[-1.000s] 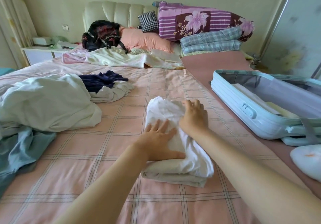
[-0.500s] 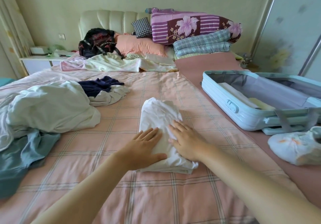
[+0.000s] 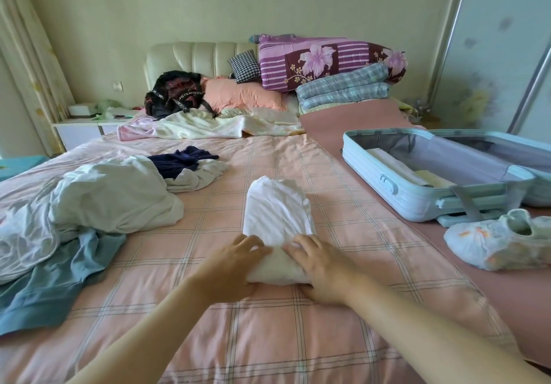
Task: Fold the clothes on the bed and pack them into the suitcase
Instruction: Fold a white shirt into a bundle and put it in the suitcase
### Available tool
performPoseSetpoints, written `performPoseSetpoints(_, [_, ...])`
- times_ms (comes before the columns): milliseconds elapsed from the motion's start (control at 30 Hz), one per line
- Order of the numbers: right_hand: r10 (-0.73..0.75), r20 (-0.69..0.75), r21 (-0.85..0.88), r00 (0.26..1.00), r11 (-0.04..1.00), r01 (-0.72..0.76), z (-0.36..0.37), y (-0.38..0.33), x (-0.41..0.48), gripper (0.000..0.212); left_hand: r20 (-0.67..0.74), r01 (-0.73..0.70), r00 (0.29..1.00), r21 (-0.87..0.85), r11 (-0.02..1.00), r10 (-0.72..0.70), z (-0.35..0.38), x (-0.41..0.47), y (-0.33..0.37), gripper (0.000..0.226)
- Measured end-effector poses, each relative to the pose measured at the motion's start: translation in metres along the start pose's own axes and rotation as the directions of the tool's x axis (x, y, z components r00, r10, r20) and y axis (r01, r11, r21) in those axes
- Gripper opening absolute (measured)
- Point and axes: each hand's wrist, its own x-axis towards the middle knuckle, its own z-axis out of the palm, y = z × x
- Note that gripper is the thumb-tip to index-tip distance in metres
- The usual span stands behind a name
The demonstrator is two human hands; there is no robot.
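White folded garment (image 3: 277,213) lies lengthwise on the pink checked bed sheet (image 3: 268,339), roughly mid-bed, well apart from the suitcase (image 3: 417,195) and to its left. Left hand (image 3: 235,264) grips the garment's near end from the left, fingers curled over the top layer and thumb tucked against the near edge. Right hand (image 3: 322,267) grips the same end from the right, fingers bent over the top; its thumb is not clearly visible. The two sets of fingertips nearly meet on the cloth. The suitcase is light blue and lies open on a rose-coloured cover along the right side of the bed; pale folded items lie flat in its near half. A crumpled plastic bag (image 3: 501,243) sits just in front of it. Unfolded clothing remains at left: a large white garment (image 3: 113,195), a blue-grey garment (image 3: 50,282) partly beneath it, and a navy garment (image 3: 179,160) lying on a smaller white piece. At the headboard are a dark backpack (image 3: 176,94), a pink pillow (image 3: 241,97) and stacked quilts (image 3: 328,64).
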Motion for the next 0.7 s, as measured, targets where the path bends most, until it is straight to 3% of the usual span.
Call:
performPoseSetpoints(167, [0.089,0.077,-0.003,0.993,0.996,-0.089,-0.012,-0.003,0.004,0.071,-0.088,0.059,0.993,-0.188,0.98,-0.077,-0.012,0.01,0.001,0.022])
performPoseSetpoints(267, [0.185,0.101,0.113,0.977,0.974,-0.196,-0.037,0.003,0.006,0.033,-0.037,0.173,0.978,-0.387,0.905,-0.203,-0.033,0.015,0.005,0.023])
performPoseSetpoints(333, [0.239,0.071,0.264,0.968,0.932,-0.249,-0.056,0.009,0.007,0.015,0.073,0.311,0.946,-0.49,0.814,-0.317,-0.05,0.02,0.011,0.017])
performPoseSetpoints(467, [0.326,0.133,0.662,0.936,0.674,-0.329,-0.08,0.022,0.003,0.007,0.136,0.397,0.894,-0.684,0.613,-0.427,-0.072,0.027,0.012,0.015])
performPoseSetpoints(567, [0.506,0.013,0.794,0.863,0.519,-0.316,-0.074,0.03,0.011,0.016,0.122,0.434,0.835,-0.746,0.505,-0.537,-0.069,0.033,0.008,0.012])
performPoseSetpoints(633, [0.586,-0.057,0.767,0.808,0.544,-0.341,-0.061,0.034,0.022,0.012,0.048,0.493,0.774,-0.671,0.553,-0.631,-0.062,0.04,0.004,0.017])
performPoseSetpoints(700, [0.625,-0.043,0.699,0.779,0.577,-0.424,-0.047,0.036,0.035,0.019,-0.163,0.531,0.752,-0.424,0.734,-0.638,-0.051,0.047,-0.001,0.028])
